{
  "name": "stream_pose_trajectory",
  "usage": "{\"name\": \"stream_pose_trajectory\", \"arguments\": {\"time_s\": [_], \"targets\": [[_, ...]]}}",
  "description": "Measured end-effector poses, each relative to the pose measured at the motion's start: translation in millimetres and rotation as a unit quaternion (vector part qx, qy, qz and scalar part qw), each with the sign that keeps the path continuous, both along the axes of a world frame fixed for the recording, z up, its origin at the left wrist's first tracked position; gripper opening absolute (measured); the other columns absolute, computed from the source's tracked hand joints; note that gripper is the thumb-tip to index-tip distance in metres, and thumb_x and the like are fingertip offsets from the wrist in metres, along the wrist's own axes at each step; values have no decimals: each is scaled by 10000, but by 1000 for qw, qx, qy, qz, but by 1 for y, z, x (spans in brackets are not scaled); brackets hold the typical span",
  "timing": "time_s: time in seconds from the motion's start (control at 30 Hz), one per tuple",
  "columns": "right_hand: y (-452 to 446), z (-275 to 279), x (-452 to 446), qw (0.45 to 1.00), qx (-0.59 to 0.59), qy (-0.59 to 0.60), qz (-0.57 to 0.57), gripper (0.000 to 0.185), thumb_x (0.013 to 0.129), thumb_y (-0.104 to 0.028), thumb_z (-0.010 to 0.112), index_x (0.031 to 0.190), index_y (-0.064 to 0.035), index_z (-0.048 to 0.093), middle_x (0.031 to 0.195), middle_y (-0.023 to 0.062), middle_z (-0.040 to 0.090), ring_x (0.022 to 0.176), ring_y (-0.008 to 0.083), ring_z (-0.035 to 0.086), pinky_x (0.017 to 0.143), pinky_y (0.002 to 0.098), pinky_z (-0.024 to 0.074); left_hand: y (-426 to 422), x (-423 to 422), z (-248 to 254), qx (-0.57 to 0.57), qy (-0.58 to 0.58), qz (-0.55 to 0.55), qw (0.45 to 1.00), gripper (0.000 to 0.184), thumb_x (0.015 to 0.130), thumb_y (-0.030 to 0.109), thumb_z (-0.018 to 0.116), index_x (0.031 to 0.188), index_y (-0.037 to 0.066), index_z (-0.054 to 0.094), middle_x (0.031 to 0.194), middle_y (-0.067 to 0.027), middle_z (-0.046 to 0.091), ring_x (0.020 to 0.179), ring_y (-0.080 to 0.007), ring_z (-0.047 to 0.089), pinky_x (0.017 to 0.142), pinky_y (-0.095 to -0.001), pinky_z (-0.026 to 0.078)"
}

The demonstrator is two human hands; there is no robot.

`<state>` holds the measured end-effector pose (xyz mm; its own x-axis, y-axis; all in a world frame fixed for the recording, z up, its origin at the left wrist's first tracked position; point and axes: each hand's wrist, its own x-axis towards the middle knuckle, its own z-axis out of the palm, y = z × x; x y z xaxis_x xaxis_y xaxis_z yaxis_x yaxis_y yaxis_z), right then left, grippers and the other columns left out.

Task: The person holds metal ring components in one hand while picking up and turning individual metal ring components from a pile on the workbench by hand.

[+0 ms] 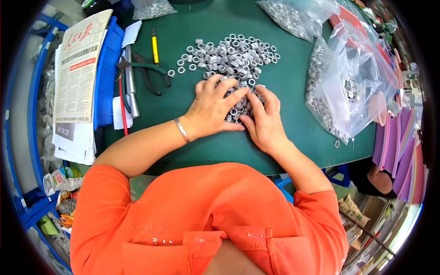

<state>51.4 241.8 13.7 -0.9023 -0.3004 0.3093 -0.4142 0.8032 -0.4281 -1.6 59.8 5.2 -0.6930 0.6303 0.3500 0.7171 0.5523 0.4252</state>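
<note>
Small toothed metal rings lie in a loose heap on the green table. My left hand, with a metal bracelet at the wrist, curves over the near left side of the heap, its fingers spread. From the right, my right hand cups the same side with its fingers apart. Between my two palms sits a cluster of rings, partly hidden by the fingers. The fingertips of both hands come close together over it. Neither hand is closed around a single ring that I can make out.
Plastic bags of rings rest at the right, another bag behind. Left of the heap lie pliers, a yellow-handled tool and metal rods. A newspaper leans on a blue bin.
</note>
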Motion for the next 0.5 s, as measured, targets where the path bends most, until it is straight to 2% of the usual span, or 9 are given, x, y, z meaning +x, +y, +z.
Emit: {"name": "stream_pose_trajectory", "arguments": {"time_s": [0.07, 0.1, 0.17, 0.2, 0.27, 0.33, 0.37, 0.4, 0.5], "targets": [[3, -6, 11, 1000, -27, -9, -7, 522, 749, -147, 661, 1210, -38, 443, 1269, 186, 350, 1136, 405, 355, 949, 460, 346, 5, 0, -2, -22, 31, -27, 999, 733, 562, 465, 757, 1182, 181, 489, 1181, -62, 398, 1111, -314, 340, 878, -470, 298], [6, -4, 11, 1000, -24, -11, -11, 522, 749, -147, 661, 1210, -38, 443, 1269, 186, 350, 1136, 405, 355, 949, 460, 346, 7, -4, 0, -16, 52, -34, 998, 621, 593, 459, 739, 1096, 169, 519, 1148, -57, 424, 1063, -299, 373, 848, -450, 324], [10, 3, 8, 998, -22, -54, 2, 491, 754, -125, 650, 1190, -25, 447, 1257, 188, 359, 1134, 390, 362, 949, 452, 349, 5, -11, -4, -16, 59, -47, 997, 581, 604, 457, 732, 1062, 163, 528, 1122, -56, 435, 1035, -291, 388, 831, -435, 337], [13, 3, 0, 997, -78, -28, -7, 416, 761, -85, 629, 1143, -17, 478, 1185, 195, 429, 1080, 370, 418, 914, 437, 372, 4, -14, -5, -18, 69, -58, 996, 543, 614, 454, 725, 1027, 156, 538, 1097, -55, 447, 1008, -283, 403, 814, -421, 351], [28, -1, -27, 994, -86, 62, -26, 314, 771, -52, 610, 1070, -15, 522, 1062, 177, 514, 1002, 341, 479, 871, 406, 393, 4, -16, 0, -24, 71, -61, 995, 481, 636, 444, 712, 974, 142, 549, 1053, -54, 460, 957, -273, 423, 792, -395, 367], [35, -3, -54, 990, -109, 34, -85, 243, 780, -36, 600, 1016, -14, 545, 953, 149, 558, 906, 311, 529, 814, 379, 416, 3, -17, 2, -45, 69, -63, 995, 461, 646, 434, 708, 964, 136, 554, 1038, -57, 462, 949, -269, 427, 793, -389, 367], [33, -4, -65, 980, -166, 18, -113, 210, 762, -65, 638, 954, -7, 575, 873, 131, 571, 830, 277, 557, 753, 354, 444, 3, -16, 3, -39, 71, -64, 995, 447, 650, 416, 712, 958, 131, 556, 1033, -60, 466, 941, -266, 437, 785, -383, 369], [33, -6, -73, 979, -169, 21, -112, 210, 762, -65, 638, 954, -7, 575, 873, 131, 571, 830, 277, 557, 753, 354, 444, 2, -16, 3, -41, 74, -64, 994, 447, 650, 416, 712, 958, 131, 556, 1033, -60, 466, 941, -266, 437, 785, -383, 369], [33, -7, -86, 975, -166, -93, -112, 197, 700, -100, 709, 839, 1, 614, 794, 119, 579, 742, 256, 578, 668, 347, 467, -2, -15, 5, -29, 69, -66, 995, 429, 636, 371, 738, 932, 120, 556, 1015, -64, 472, 944, -262, 451, 771, -380, 365]]}}
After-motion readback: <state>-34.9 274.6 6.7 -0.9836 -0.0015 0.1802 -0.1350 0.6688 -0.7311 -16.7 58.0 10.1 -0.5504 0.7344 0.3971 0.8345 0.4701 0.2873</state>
